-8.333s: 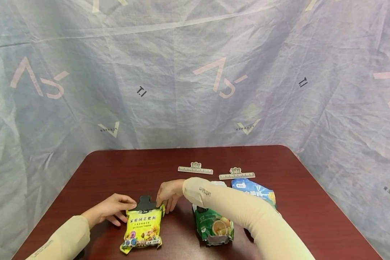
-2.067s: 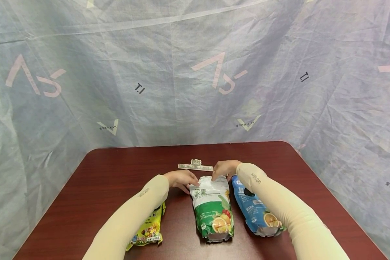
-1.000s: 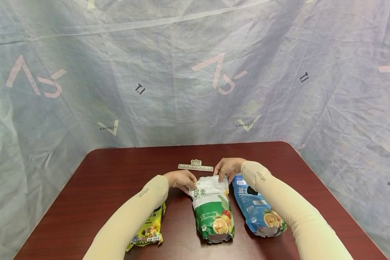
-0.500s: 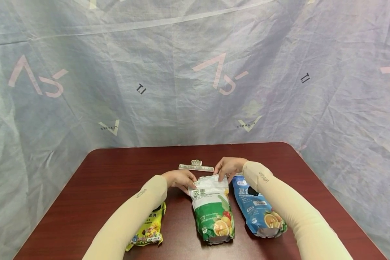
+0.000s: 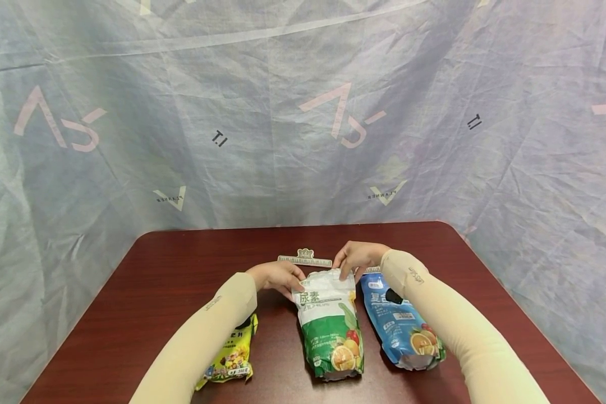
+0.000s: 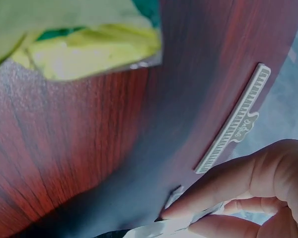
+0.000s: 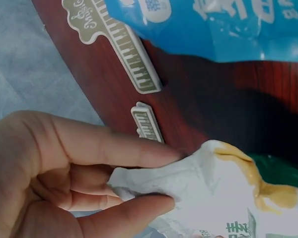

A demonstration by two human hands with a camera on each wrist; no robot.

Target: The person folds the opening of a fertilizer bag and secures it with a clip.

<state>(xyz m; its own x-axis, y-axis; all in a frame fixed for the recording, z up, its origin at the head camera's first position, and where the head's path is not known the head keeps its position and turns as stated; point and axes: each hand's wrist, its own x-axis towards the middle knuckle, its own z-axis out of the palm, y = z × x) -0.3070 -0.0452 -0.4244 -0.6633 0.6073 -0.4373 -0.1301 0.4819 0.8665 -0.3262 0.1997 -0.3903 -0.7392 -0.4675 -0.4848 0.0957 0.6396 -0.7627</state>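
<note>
A green and white bag [image 5: 328,331] printed with fruit lies at the middle of the table, its white top toward the far side. My left hand [image 5: 278,278] pinches its top left corner between thumb and fingers. At the opposite top corner my right hand [image 5: 361,258] does the same; the right wrist view shows the white film [image 7: 198,183] between thumb and index finger. To the right lies a blue bag [image 5: 394,325], partly behind my right forearm. A yellow bag [image 5: 232,359] on the left is mostly hidden by my left sleeve.
Beyond the bag lies a flat clip with a piano-key pattern [image 5: 304,261]. A second such clip [image 7: 126,47] is largely hidden behind my right hand and the blue bag in the head view. A grey cloth [image 5: 303,140] hangs behind the table [image 5: 207,252].
Both hands have gone from the yellow bag and its black clip to the green and white bag. Over the last second they have shifted slightly, and the bag's top edge has risen a little.
</note>
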